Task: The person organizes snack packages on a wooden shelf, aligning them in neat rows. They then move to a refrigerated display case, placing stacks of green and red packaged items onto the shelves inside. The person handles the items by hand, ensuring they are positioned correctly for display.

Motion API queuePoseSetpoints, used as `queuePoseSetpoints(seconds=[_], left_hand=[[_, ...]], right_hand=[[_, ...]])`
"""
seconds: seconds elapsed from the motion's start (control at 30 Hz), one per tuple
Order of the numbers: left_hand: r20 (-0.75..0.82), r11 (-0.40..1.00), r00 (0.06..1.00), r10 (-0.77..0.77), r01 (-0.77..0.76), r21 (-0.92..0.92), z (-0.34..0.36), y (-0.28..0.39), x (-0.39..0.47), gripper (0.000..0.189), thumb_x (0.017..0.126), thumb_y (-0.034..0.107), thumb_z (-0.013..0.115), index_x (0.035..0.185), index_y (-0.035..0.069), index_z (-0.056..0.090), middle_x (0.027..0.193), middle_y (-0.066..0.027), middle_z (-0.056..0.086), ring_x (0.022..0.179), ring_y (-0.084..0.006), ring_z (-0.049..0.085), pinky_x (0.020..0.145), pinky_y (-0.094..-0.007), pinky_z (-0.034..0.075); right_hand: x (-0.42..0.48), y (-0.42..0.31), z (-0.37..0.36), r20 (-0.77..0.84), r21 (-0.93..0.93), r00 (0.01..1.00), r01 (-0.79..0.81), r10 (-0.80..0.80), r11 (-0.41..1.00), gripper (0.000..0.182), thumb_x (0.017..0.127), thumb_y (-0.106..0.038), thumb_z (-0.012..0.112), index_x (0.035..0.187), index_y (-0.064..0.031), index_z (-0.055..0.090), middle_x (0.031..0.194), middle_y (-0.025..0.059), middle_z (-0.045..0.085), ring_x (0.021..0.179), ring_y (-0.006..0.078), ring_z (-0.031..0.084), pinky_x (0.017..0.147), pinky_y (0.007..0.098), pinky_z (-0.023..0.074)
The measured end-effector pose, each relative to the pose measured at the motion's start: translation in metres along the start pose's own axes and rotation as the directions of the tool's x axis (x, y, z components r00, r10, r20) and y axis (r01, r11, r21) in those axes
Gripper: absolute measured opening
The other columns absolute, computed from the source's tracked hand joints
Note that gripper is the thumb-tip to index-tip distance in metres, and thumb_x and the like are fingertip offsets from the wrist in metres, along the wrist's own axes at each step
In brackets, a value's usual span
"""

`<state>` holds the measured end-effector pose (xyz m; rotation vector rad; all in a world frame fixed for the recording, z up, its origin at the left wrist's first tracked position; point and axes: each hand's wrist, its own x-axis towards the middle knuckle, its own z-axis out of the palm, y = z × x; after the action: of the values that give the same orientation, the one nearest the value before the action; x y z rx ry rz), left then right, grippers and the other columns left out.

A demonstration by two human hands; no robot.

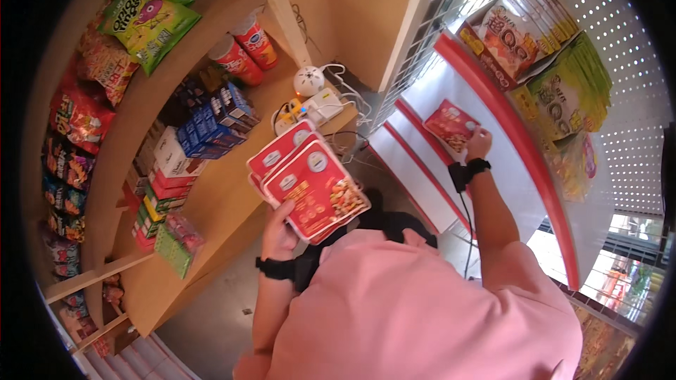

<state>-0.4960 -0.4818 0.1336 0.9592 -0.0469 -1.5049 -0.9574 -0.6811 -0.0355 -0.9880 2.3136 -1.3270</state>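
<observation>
My left hand grips a small fanned stack of red snack pouches, printed with a picture of mixed nuts, in front of my chest. To the right, my right hand has its fingers on the edge of a single red pouch of the same look. That pouch is over the white metal shelf with a red front rail. Whether it rests on the shelf or is held just above it, I cannot tell. Black bands circle both of my wrists.
Gummy candy packs and green pouches fill the upper shelf at right. On the wooden shelf at left stand snack boxes and red canisters. A power strip with tangled cables sits at its far end. Chip bags line the shelf above.
</observation>
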Motion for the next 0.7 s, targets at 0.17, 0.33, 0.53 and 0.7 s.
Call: queuePoseSetpoints(seconds=[0.17,0.33,0.53,0.7], left_hand=[[-0.089,0.998,0.994,0.061,-0.061,0.003,-0.023,0.008,-0.021,0.050,0.080,0.003,0.058,0.126,0.002,0.039,0.121,-0.0147,0.053,0.106,-0.0261,0.057,0.089,-0.0403,0.050],[-0.201,0.989,0.975,0.093,-0.114,-0.095,-0.040,0.011,-0.031,0.048,0.081,0.003,0.056,0.126,0.001,0.039,0.120,-0.0154,0.053,0.107,-0.0266,0.057,0.089,-0.0404,0.050],[-0.260,0.972,0.961,0.096,-0.147,-0.184,-0.053,0.007,-0.049,0.052,0.080,0.001,0.056,0.129,0.001,0.037,0.123,-0.0173,0.052,0.108,-0.0282,0.057,0.091,-0.0421,0.049],[-0.224,0.975,0.964,0.141,-0.175,-0.137,-0.049,0.002,-0.053,0.052,0.079,0.000,0.058,0.127,-0.001,0.039,0.122,-0.0170,0.053,0.108,-0.0284,0.057,0.091,-0.0425,0.048]], right_hand=[[-0.051,-0.079,0.008,0.009,-0.610,0.993,0.096,-0.115,0.787,0.035,0.076,-0.023,0.066,0.100,0.0006,0.055,0.103,0.0199,0.056,0.100,0.0320,0.054,0.087,0.0418,0.0431],[-0.066,-0.067,-0.002,0.571,-0.098,0.506,0.824,-0.646,0.559,0.040,0.082,-0.007,0.055,0.121,-0.0074,0.051,0.136,0.0151,0.040,0.125,0.0386,0.036,0.100,0.0456,0.0334],[-0.034,-0.048,0.053,0.699,-0.308,0.520,0.838,-0.491,0.450,0.046,0.093,-0.028,0.041,0.135,-0.0100,0.040,0.144,0.0186,0.029,0.129,0.0449,0.027,0.103,0.0522,0.0285],[0.067,-0.006,0.122,0.608,-0.443,0.572,0.820,-0.551,0.362,0.048,0.094,-0.034,0.040,0.136,-0.0112,0.038,0.143,0.0219,0.027,0.129,0.0480,0.025,0.105,0.0525,0.0259]])
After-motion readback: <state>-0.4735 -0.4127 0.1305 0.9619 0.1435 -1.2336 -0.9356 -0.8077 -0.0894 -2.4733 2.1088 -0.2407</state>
